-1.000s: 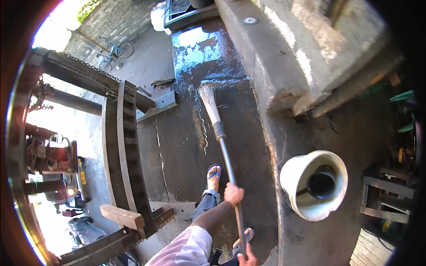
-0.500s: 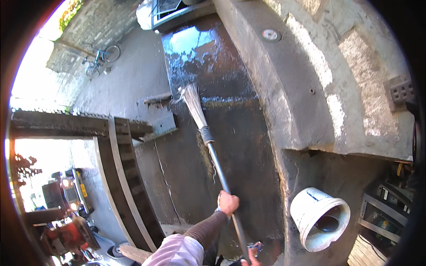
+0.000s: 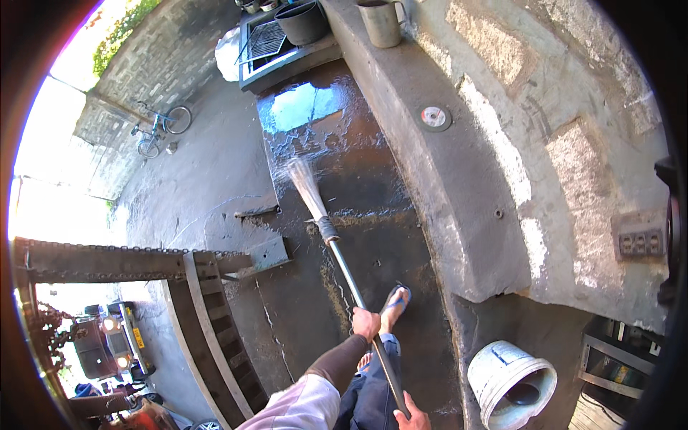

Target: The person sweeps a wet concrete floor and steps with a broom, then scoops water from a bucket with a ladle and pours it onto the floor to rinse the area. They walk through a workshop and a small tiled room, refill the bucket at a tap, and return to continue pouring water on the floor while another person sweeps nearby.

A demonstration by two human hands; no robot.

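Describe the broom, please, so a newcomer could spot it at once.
Left of the long grey ledge, find the dark floor. The broom slants over it in the left hand and right hand; only it has pale, flared bristles.

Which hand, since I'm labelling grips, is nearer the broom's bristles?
Left: the left hand grips the broom handle between the bristles and the right hand, which is near the handle's opposite end.

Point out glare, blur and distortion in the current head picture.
Head view: glare whitens the left side; the wet floor mirrors bright light; the broom bristles look slightly smeared; the concrete ledge bows with fisheye distortion; corners fall black.
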